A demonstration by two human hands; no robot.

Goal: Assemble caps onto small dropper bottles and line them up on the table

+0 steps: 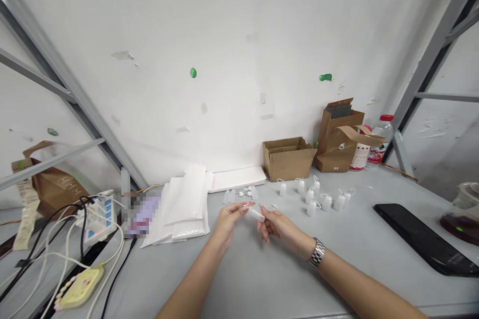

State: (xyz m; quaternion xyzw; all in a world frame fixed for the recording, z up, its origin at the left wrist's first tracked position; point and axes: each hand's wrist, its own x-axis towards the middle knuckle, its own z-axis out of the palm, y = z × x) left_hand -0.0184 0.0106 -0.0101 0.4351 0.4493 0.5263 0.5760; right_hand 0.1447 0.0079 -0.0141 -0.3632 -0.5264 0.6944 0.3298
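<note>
Over the middle of the grey table, my two hands hold a small whitish, see-through cylinder (257, 215) between them. At its upper left end, the thumb and forefinger of my left hand (229, 220) are pinched together. My right hand (276, 224) grips the right end with thumb and fingers. Just beyond the hands lie small translucent pieces (226, 196) and little white parts (245, 193). To the right stand several small white bottles with loop cords (310, 208). My fingers partly cover the cylinder, so its ends are hidden.
White envelopes (185, 204) lie left of the hands, beside a flat white stack (237, 178). An open cardboard box (288, 164) and a brown paper bag (337, 147) stand at the back. A black phone-like slab (426, 237) lies right; cables and a power strip (99, 219) crowd the left.
</note>
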